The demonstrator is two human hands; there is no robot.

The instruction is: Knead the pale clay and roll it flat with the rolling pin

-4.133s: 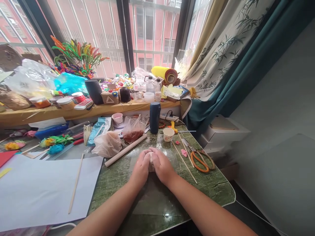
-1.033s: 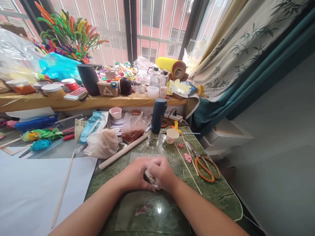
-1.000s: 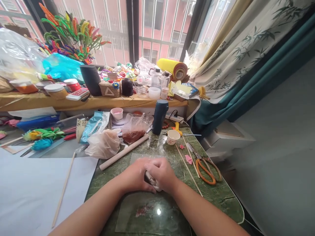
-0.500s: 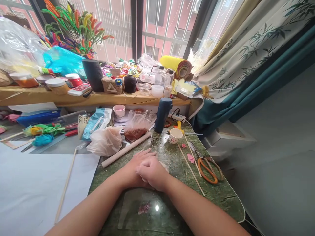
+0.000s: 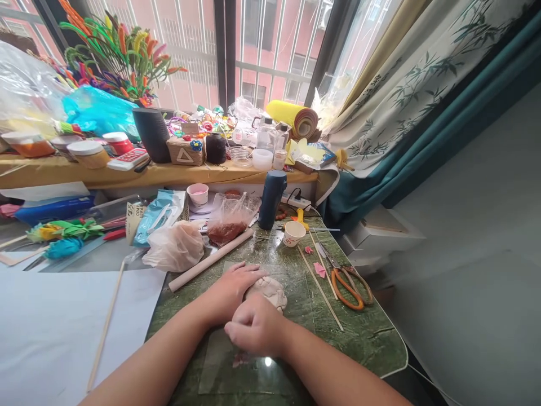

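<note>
A pale, flattened lump of dough with a cracked edge lies on the green tabletop, on a clear sheet. My left hand is laid flat at its left side, fingers stretched out and apart, the fingertips by the dough's far edge. Closed into a fist, my right hand is at the near edge of the dough and covers part of it. No object shows in the fist. Whether the fist touches the dough I cannot tell.
A rolling pin lies beyond my left hand. A paper cup, dark blue bottle, thin wooden sticks and orange-handled scissors are to the right. Plastic bags and white paper are left.
My right fist has come off the back of my left hand and moved toward me. More of the dough shows. My left hand has shifted slightly left, and the view has turned slightly.
</note>
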